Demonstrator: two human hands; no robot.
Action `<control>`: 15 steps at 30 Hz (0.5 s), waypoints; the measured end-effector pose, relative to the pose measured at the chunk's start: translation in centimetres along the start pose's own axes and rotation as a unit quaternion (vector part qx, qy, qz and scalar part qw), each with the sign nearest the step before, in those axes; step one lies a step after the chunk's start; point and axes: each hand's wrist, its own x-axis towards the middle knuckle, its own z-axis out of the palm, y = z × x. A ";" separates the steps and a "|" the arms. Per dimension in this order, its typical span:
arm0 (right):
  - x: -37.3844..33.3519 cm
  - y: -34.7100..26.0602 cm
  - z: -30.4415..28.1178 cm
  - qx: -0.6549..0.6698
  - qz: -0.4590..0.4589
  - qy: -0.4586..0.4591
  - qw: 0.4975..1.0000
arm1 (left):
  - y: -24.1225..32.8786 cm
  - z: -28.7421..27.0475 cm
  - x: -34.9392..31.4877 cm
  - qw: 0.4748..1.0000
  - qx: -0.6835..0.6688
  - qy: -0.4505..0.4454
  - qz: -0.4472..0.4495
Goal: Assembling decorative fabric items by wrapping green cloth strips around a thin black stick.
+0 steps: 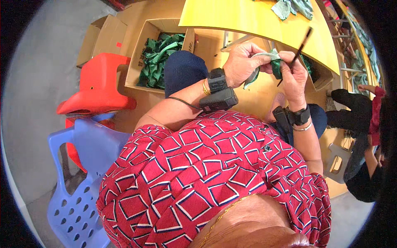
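Note:
My left hand [244,62] pinches the pale edge of a small green cloth piece [276,69], just below the front edge of the yellow table. My right hand [294,78] grips the other side of this cloth between thumb and fingers. A thin dark stick [305,40] also sits in my right hand and slants up past the fingers. The cloth shows a deep green face and a paler green side, and a pale flap hangs under my left fingers. Its full shape is partly hidden by my hands.
A cardboard box [135,66] of dark green cloth pieces [159,56] stands left of my knee. Pale green cloths [292,7] lie on the yellow table [244,16]. Red [103,76] and blue [101,140] plastic chairs are at left. Another person [353,105] sits at right.

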 end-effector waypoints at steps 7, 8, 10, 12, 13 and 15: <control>0.2 -0.5 -0.2 0.195 0.078 -0.026 0.977 | 0.1 -1.1 1.1 0.994 0.089 -0.015 -0.056; 0.3 -0.4 -0.4 0.224 0.147 -0.088 0.959 | 0.0 -1.4 1.4 0.993 0.107 0.004 -0.052; 0.5 0.1 -0.7 0.267 0.237 -0.146 0.923 | 0.1 -1.7 1.2 0.994 0.089 -0.002 -0.057; 0.2 -0.3 -0.9 0.256 0.242 -0.145 0.925 | 0.2 -1.9 1.1 0.996 0.067 -0.032 -0.054; 0.0 -0.5 -0.8 0.246 0.247 -0.145 0.926 | 0.3 -1.9 1.1 0.996 0.067 -0.031 -0.054; -0.1 0.0 -0.8 0.200 0.155 -0.041 0.967 | 0.9 -1.9 1.5 0.988 0.132 -0.040 -0.069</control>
